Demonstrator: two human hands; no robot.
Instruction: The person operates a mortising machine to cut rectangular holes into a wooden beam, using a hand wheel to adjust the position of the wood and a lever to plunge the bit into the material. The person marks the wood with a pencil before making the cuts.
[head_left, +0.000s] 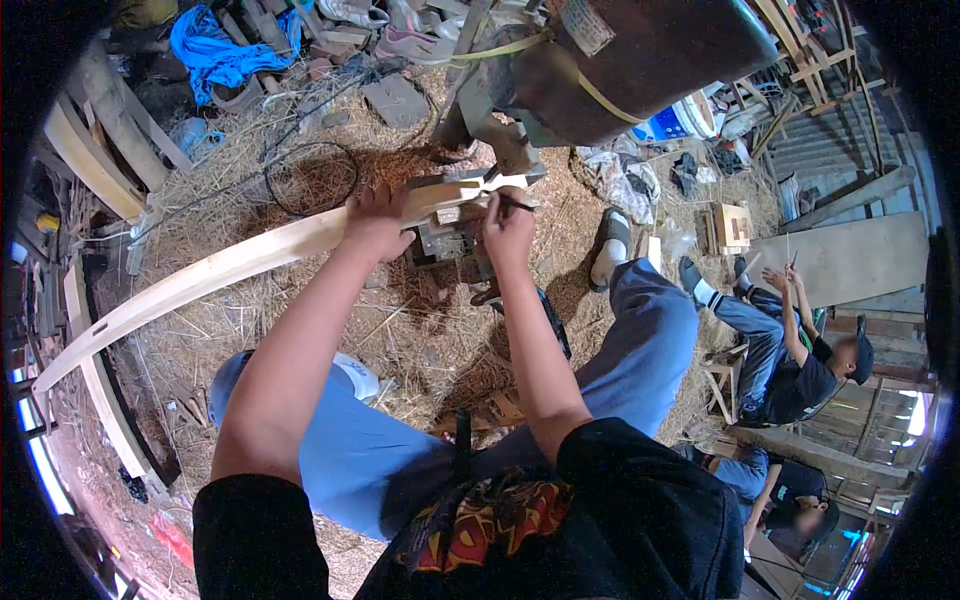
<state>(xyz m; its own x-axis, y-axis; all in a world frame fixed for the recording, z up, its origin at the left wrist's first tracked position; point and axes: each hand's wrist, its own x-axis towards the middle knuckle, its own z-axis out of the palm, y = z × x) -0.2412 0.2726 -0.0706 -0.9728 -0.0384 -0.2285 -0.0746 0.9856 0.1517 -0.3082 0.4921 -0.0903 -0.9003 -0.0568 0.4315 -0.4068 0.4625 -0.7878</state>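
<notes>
A long, pale wooden beam (230, 258) runs from the far left to a cut, notched end in front of me. My left hand (377, 228) lies over the beam a short way from that end, fingers across the wood and thumb on the near side. At the notched end, my right hand (508, 235) pinches a thin, dark pen-like tool (518, 204) against or just above the wood; its exact kind is too small to make out. Under the beam, a dark metal block (447, 243) shows between my hands.
A large dark cylinder (640, 65) stands just beyond the beam's end. Straw and shavings cover the ground, crossed by a black cable (310, 180). More timber (105, 400) leans at left. One person (800, 370) sits at right, another (795, 500) nearer.
</notes>
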